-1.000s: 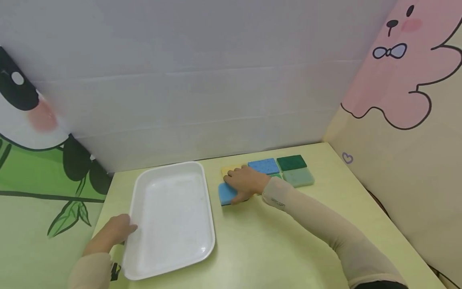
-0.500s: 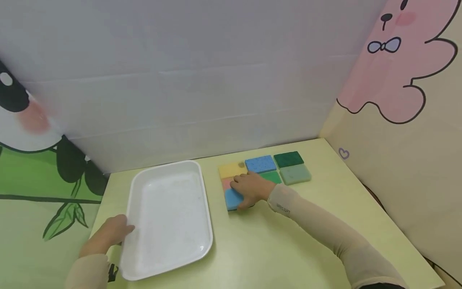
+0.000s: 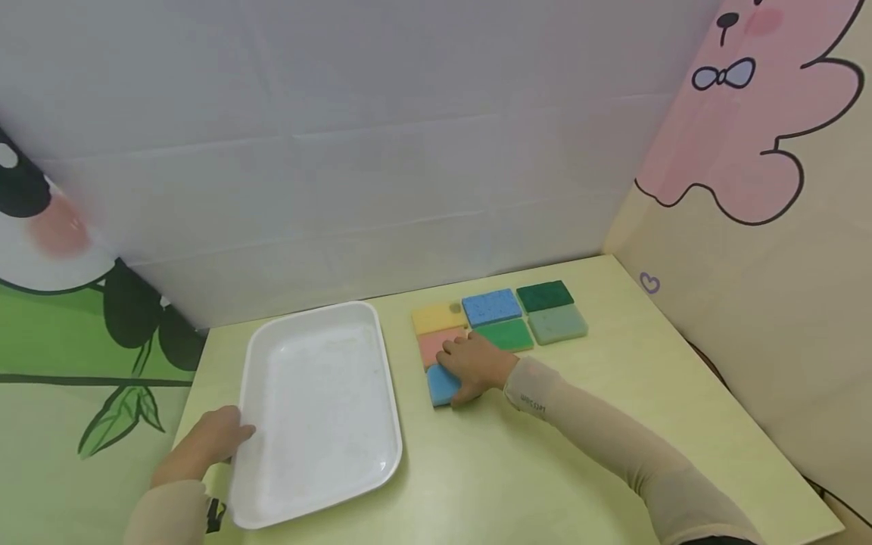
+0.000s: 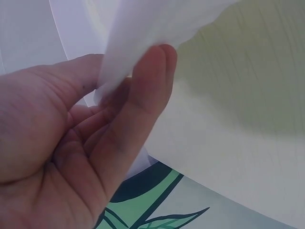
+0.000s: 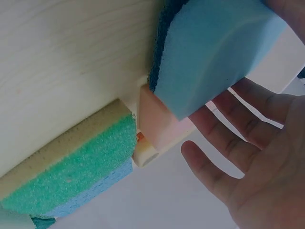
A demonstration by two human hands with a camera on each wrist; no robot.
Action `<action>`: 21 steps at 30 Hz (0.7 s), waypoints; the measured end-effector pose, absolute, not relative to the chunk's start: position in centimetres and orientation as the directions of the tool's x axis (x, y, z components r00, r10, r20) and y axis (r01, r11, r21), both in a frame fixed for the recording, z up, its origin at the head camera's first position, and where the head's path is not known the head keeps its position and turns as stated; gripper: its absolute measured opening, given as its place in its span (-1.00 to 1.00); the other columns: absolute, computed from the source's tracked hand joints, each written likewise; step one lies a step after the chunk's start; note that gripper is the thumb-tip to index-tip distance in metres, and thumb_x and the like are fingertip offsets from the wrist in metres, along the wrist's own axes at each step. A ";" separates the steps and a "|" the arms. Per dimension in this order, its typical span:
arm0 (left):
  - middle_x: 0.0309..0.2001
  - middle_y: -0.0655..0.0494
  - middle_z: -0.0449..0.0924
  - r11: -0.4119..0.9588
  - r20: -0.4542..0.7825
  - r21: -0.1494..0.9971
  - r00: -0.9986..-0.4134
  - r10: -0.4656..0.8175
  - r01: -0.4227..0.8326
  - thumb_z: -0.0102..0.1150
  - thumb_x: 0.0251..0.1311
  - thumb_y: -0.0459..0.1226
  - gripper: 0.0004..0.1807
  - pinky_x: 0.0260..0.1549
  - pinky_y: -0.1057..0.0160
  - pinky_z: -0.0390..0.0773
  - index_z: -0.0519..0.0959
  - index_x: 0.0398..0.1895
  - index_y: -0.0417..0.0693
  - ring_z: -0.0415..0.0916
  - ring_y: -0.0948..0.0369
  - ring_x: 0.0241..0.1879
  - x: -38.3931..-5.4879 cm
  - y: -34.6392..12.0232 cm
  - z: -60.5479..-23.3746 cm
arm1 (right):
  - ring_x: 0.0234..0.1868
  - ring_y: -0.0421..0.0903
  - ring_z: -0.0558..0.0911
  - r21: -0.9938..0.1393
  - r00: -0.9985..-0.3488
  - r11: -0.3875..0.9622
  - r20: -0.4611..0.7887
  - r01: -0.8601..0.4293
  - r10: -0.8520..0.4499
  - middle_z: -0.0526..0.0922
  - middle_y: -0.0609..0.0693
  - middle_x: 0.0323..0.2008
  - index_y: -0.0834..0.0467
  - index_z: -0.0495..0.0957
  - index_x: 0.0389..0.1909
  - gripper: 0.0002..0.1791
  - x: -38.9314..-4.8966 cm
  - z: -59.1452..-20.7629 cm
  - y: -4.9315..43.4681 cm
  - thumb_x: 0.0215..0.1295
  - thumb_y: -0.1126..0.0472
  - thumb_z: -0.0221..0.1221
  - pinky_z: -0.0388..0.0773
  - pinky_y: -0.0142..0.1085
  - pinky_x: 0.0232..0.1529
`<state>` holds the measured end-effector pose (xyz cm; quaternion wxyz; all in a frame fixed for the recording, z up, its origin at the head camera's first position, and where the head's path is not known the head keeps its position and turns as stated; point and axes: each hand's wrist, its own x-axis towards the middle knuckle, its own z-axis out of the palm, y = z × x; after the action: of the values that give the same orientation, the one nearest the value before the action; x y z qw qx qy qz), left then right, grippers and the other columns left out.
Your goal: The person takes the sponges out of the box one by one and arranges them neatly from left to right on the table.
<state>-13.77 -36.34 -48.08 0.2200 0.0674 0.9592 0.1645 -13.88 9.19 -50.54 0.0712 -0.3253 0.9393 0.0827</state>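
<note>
My left hand (image 3: pixel 211 440) holds the left rim of a white tray (image 3: pixel 238 462). In the left wrist view its thumb and fingers pinch the tray's edge. A light blue sponge (image 3: pixel 443 385) with a dark scouring layer underneath lies right of the tray, partly covered by my right hand (image 3: pixel 477 367). That hand grips it between thumb and fingers, as the right wrist view shows on the blue sponge (image 5: pixel 214 57). Directly behind it, touching or nearly so, lies a pink sponge (image 3: pixel 439 344), and behind that a yellow sponge (image 3: pixel 436 319) with a dark spot.
Right of these lie a speckled blue sponge (image 3: pixel 492 306) and a green sponge (image 3: pixel 506 334). A dark green pad (image 3: pixel 545 296) and a pale green sponge (image 3: pixel 559 325) form the farthest column. Walls with printed cartoons border the table (image 3: pixel 545 462) at the back and sides.
My right hand has drawn the blue sponge toward me and slightly right, uncovering the pink sponge behind it. My left hand stays on the tray. The head view has shifted slightly.
</note>
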 end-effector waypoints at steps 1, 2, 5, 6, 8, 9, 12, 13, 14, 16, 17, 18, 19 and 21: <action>-0.40 -0.16 0.54 0.937 -0.399 0.344 -0.894 0.204 0.060 0.07 0.34 -0.37 -0.71 -0.38 -0.01 0.63 0.37 -0.23 -0.58 0.59 0.03 -0.45 -13.7 -36.4 -48.1 | -0.10 -0.08 0.50 0.113 -0.778 0.774 -0.188 -0.623 -0.599 0.53 -0.03 -0.04 0.09 0.49 0.16 -0.14 -13.8 -50.6 9.1 0.00 -0.46 0.29 0.48 -0.09 -0.05; -0.40 -0.16 0.54 0.937 -0.399 0.344 -0.894 0.203 0.059 0.07 0.33 -0.37 -0.71 -0.38 -0.01 0.63 0.37 -0.23 -0.58 0.59 0.03 -0.45 -13.7 -36.4 -48.1 | -0.09 -0.08 0.50 0.114 -0.778 0.774 -0.189 -0.623 -0.598 0.53 -0.03 -0.04 0.09 0.49 0.16 -0.13 -13.8 -50.7 9.0 0.00 -0.46 0.29 0.48 -0.09 -0.05; -0.40 -0.17 0.54 0.937 -0.401 0.345 -0.893 0.204 0.059 0.07 0.33 -0.36 -0.70 -0.37 -0.02 0.62 0.36 -0.23 -0.58 0.59 0.02 -0.45 -13.6 -36.6 -48.0 | -0.07 -0.08 0.51 0.123 -0.779 0.773 -0.188 -0.622 -0.598 0.53 -0.03 -0.03 0.08 0.48 0.18 -0.11 -13.6 -51.0 8.8 0.00 -0.48 0.28 0.47 -0.10 -0.04; -0.39 -0.17 0.54 0.937 -0.403 0.345 -0.892 0.204 0.058 0.07 0.33 -0.36 -0.70 -0.37 -0.02 0.62 0.36 -0.23 -0.58 0.59 0.02 -0.44 -13.5 -36.6 -48.0 | -0.07 -0.08 0.51 0.127 -0.779 0.772 -0.188 -0.623 -0.598 0.53 -0.03 -0.02 0.09 0.48 0.19 -0.10 -13.6 -51.1 8.8 0.00 -0.49 0.27 0.48 -0.10 -0.05; -0.39 -0.17 0.54 0.938 -0.410 0.343 -0.890 0.198 0.051 0.07 0.33 -0.36 -0.69 -0.35 -0.03 0.62 0.36 -0.22 -0.58 0.60 0.02 -0.44 -13.5 -36.6 -47.9 | -0.07 -0.07 0.51 0.132 -0.779 0.770 -0.184 -0.624 -0.600 0.53 -0.02 -0.02 0.10 0.47 0.21 -0.08 -13.5 -51.3 8.7 -0.01 -0.50 0.27 0.48 -0.11 -0.05; -0.38 -0.18 0.54 0.938 -0.414 0.342 -0.888 0.199 0.050 0.07 0.34 -0.36 -0.69 -0.34 -0.03 0.62 0.36 -0.21 -0.59 0.61 0.02 -0.43 -13.5 -36.6 -47.9 | -0.07 -0.07 0.51 0.137 -0.778 0.768 -0.182 -0.625 -0.601 0.53 -0.02 -0.02 0.10 0.47 0.21 -0.07 -13.5 -51.4 8.7 -0.01 -0.50 0.27 0.49 -0.11 -0.06; -0.36 -0.20 0.55 0.940 -0.425 0.340 -0.885 0.193 0.042 0.06 0.34 -0.36 -0.68 -0.32 -0.05 0.63 0.35 -0.19 -0.60 0.62 -0.01 -0.42 -13.4 -36.5 -47.7 | -0.08 -0.07 0.50 0.144 -0.777 0.765 -0.177 -0.628 -0.604 0.53 -0.02 -0.03 0.11 0.47 0.22 -0.06 -13.4 -51.4 8.6 -0.01 -0.50 0.26 0.49 -0.12 -0.08; -0.35 -0.21 0.55 0.939 -0.426 0.341 -0.884 0.192 0.040 0.06 0.35 -0.36 -0.68 -0.32 -0.06 0.63 0.35 -0.19 -0.60 0.62 -0.01 -0.41 -13.3 -36.5 -47.7 | -0.09 -0.07 0.50 0.144 -0.777 0.765 -0.176 -0.628 -0.604 0.53 -0.02 -0.04 0.11 0.47 0.22 -0.06 -13.4 -51.4 8.6 -0.01 -0.50 0.26 0.49 -0.12 -0.08; -0.35 -0.22 0.55 0.939 -0.427 0.343 -0.883 0.192 0.038 0.06 0.35 -0.36 -0.67 -0.31 -0.07 0.63 0.35 -0.18 -0.61 0.62 -0.02 -0.41 -13.3 -36.4 -47.6 | -0.10 -0.07 0.50 0.146 -0.778 0.765 -0.175 -0.627 -0.604 0.53 -0.03 -0.04 0.11 0.47 0.22 -0.06 -13.4 -51.4 8.6 -0.01 -0.50 0.26 0.48 -0.12 -0.09; -0.35 -0.22 0.55 0.938 -0.424 0.344 -0.885 0.194 0.040 0.07 0.35 -0.36 -0.68 -0.32 -0.06 0.63 0.35 -0.19 -0.60 0.62 -0.02 -0.41 -13.2 -36.4 -47.5 | -0.11 -0.08 0.48 0.144 -0.779 0.767 -0.174 -0.625 -0.602 0.52 -0.03 -0.05 0.11 0.47 0.22 -0.05 -13.4 -51.4 8.6 -0.02 -0.51 0.26 0.47 -0.14 -0.10; -0.36 -0.21 0.55 0.938 -0.422 0.343 -0.885 0.196 0.044 0.07 0.35 -0.36 -0.68 -0.32 -0.06 0.62 0.35 -0.19 -0.60 0.61 -0.01 -0.42 -13.2 -36.4 -47.5 | -0.11 -0.09 0.48 0.146 -0.780 0.767 -0.173 -0.625 -0.602 0.51 -0.04 -0.06 0.10 0.47 0.21 -0.05 -13.4 -51.4 8.6 -0.02 -0.52 0.25 0.47 -0.14 -0.11; -0.37 -0.19 0.54 0.940 -0.421 0.338 -0.886 0.195 0.046 0.07 0.35 -0.35 -0.68 -0.33 -0.05 0.62 0.35 -0.20 -0.60 0.61 0.00 -0.42 -13.2 -36.4 -47.5 | -0.12 -0.09 0.47 0.145 -0.779 0.767 -0.168 -0.625 -0.604 0.51 -0.04 -0.06 0.10 0.47 0.20 -0.06 -13.4 -51.3 8.6 -0.02 -0.52 0.25 0.47 -0.15 -0.12; -0.38 -0.18 0.54 0.941 -0.419 0.333 -0.887 0.196 0.051 0.07 0.35 -0.35 -0.68 -0.33 -0.04 0.62 0.36 -0.21 -0.59 0.60 0.01 -0.43 -13.2 -36.5 -47.4 | -0.12 -0.10 0.47 0.142 -0.778 0.766 -0.160 -0.627 -0.607 0.51 -0.05 -0.06 0.10 0.47 0.19 -0.06 -13.4 -51.3 8.6 -0.02 -0.53 0.25 0.47 -0.16 -0.12; -0.40 -0.16 0.53 0.944 -0.416 0.323 -0.887 0.199 0.060 0.07 0.35 -0.35 -0.69 -0.35 -0.03 0.61 0.37 -0.23 -0.58 0.59 0.03 -0.45 -13.2 -36.6 -47.5 | -0.13 -0.10 0.47 0.133 -0.776 0.765 -0.140 -0.630 -0.615 0.51 -0.05 -0.07 0.09 0.47 0.17 -0.07 -13.4 -51.1 8.7 -0.02 -0.53 0.25 0.46 -0.17 -0.14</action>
<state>-13.20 -36.60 -47.49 0.2278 0.0674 0.9593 0.1525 -13.40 8.68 -51.12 0.0442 -0.3315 0.9385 0.0863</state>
